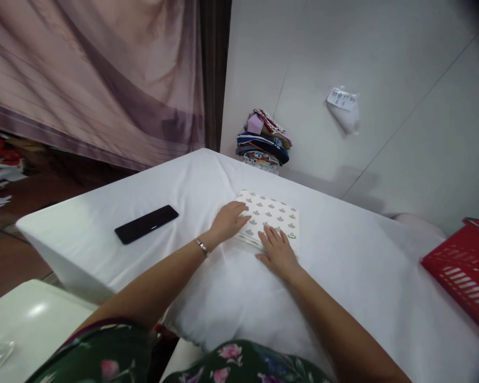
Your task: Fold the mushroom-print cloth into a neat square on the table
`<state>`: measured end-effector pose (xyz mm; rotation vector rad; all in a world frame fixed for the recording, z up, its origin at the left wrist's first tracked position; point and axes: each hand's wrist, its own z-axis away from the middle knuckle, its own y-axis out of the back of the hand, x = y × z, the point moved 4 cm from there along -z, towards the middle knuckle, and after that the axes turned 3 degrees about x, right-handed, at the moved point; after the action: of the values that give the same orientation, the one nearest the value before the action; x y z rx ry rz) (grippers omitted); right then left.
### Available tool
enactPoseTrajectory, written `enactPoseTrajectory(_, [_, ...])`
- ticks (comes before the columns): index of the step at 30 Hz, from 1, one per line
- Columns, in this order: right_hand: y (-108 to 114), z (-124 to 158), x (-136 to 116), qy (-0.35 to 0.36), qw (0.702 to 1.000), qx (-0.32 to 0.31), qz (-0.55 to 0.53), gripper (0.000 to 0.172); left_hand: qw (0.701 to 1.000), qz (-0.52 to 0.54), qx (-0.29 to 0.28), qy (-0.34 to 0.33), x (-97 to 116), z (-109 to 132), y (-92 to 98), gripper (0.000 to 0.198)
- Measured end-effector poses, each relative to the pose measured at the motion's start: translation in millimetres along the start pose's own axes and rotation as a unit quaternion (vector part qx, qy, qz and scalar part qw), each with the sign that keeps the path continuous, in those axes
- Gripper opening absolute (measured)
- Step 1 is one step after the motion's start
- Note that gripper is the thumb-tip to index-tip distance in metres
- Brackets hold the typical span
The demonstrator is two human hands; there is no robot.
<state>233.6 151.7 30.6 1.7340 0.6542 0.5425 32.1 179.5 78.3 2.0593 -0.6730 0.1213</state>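
A folded white cloth with a repeated grey print and a small green mark lies flat on the white-covered table. At its left edge rests my left hand, fingers stretched over the print and a bracelet on the wrist. My right hand lies on the near edge with its fingers spread on top of the cloth. Neither hand grips it; both touch its upper face. Several layers show along the near edge.
A black phone lies on the table's left part. Beyond the far edge is a stack of folded clothes. A red basket is at the right, a pale stool at lower left. A pink curtain hangs behind.
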Motion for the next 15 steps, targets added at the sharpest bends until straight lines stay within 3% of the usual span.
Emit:
enactPoseTrajectory(5, [0.4,4.9,-2.2,0.003,1.000,-0.015,-0.021,0.062,0.993,-0.047,-0.091,0.053,-12.7,8.6,-37.0,0.052])
enactPoseTrajectory(9, [11.6,-1.6,4.5,-0.016,0.995,-0.047,-0.090,0.055,0.995,-0.028,-0.081,0.055,-20.3,18.4,-42.3,0.052])
enactPoseTrajectory(12, [21.4,-19.4,29.0,-0.086,0.990,-0.021,-0.111,0.050,0.995,-0.022,-0.071,0.060,-21.0,18.6,-41.2,0.051])
enactPoseTrajectory(15, [15.3,-34.4,61.1,-0.171,0.982,-0.002,-0.083,0.051,0.996,-0.021,-0.065,0.060,-21.0,18.2,-41.4,0.049])
